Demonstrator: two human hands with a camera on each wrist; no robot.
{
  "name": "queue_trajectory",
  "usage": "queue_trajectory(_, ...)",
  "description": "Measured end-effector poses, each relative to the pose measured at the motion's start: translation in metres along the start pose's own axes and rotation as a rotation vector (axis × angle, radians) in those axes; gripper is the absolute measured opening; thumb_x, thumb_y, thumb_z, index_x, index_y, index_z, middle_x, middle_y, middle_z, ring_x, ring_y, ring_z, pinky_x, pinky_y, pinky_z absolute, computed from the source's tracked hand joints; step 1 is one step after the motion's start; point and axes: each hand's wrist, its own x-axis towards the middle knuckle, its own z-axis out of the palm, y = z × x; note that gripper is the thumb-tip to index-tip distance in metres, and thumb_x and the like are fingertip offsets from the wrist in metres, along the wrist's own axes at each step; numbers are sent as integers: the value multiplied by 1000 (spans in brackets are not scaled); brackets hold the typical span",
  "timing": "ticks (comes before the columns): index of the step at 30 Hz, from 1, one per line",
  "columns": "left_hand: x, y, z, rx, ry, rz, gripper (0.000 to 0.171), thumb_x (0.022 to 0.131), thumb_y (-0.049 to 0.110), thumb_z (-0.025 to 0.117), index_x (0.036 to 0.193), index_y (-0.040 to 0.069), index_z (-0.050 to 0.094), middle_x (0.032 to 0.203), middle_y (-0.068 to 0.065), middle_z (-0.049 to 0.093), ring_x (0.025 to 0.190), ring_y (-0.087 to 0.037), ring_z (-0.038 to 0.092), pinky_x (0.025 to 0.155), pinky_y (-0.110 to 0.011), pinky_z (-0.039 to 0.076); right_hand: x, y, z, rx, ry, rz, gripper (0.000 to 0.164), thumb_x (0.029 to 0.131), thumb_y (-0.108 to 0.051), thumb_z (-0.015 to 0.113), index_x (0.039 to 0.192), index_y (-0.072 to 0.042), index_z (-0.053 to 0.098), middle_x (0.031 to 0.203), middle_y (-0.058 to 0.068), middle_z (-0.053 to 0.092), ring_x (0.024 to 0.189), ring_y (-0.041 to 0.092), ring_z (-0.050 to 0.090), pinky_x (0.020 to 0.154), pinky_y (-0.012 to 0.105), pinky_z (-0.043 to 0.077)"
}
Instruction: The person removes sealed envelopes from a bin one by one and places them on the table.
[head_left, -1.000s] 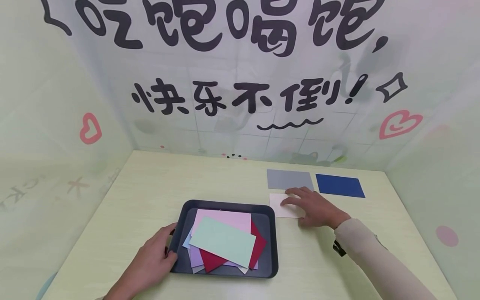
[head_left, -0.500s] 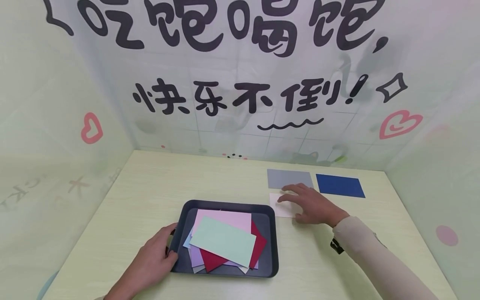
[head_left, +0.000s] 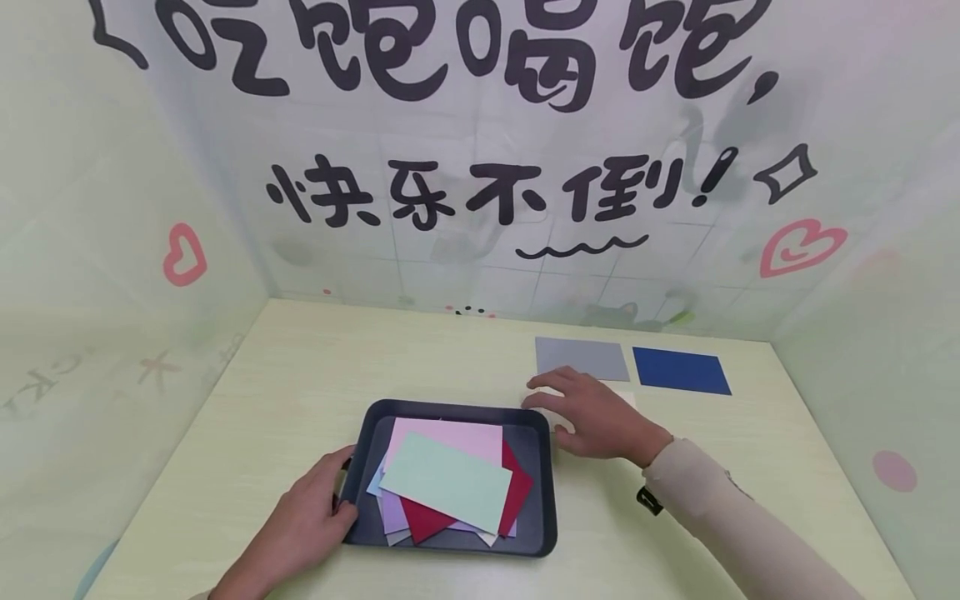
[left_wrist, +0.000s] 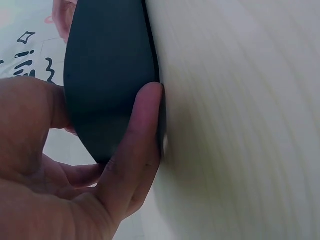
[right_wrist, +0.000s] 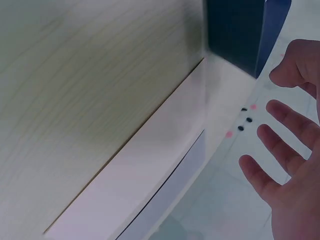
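Note:
At the tray's left end my left hand (head_left: 309,510) grips the dark rectangular tray (head_left: 551,500); its fingers curl against the side wall in the left wrist view. In the tray lies a loose pile of coloured cards, with a mint green card (head_left: 450,483) on top and pink, red and lilac ones under it. My right hand (head_left: 600,418) hovers by the tray's top right corner with its fingers spread and nothing between them. Below it a pale pink card (right_wrist: 135,170) lies flat on the table, mostly hidden by the hand in the head view.
A grey card (head_left: 588,353) and a blue card (head_left: 682,370) lie side by side at the back right of the pale wood table (head_left: 345,358). Printed curtains (head_left: 450,275) enclose the table at the back and both sides.
My right hand has moved left across the pale pink card to the tray's top right corner. The left hand, the tray and the card pile have stayed in place.

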Motion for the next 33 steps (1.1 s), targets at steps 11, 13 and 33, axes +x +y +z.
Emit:
queue_trajectory(11,0,-1,0,-4,-3,1,67,83,6,63,146,7,40,123,-6,54,75,-10,50,66,-29,43,17,-23,4,-11,47,-136,48,81,-14,61,128,-25,59,136,2,53,122,19,46,98,38,40)
queue_trajectory(13,0,-1,0,-5,-2,0,67,83,6,63,146,7,40,123,-5,54,75,-10,50,66,-29,43,20,-26,5,4,46,-157,47,81,-15,60,128,-25,59,135,1,53,122,18,46,100,36,39)
queue_trajectory(33,9,4,-1,-44,136,31,61,84,9,66,142,8,46,117,-2,59,79,-6,58,65,-27,46,47,-69,18,39,-105,-233,46,85,-25,61,131,-30,56,140,0,50,126,16,43,100,29,38)
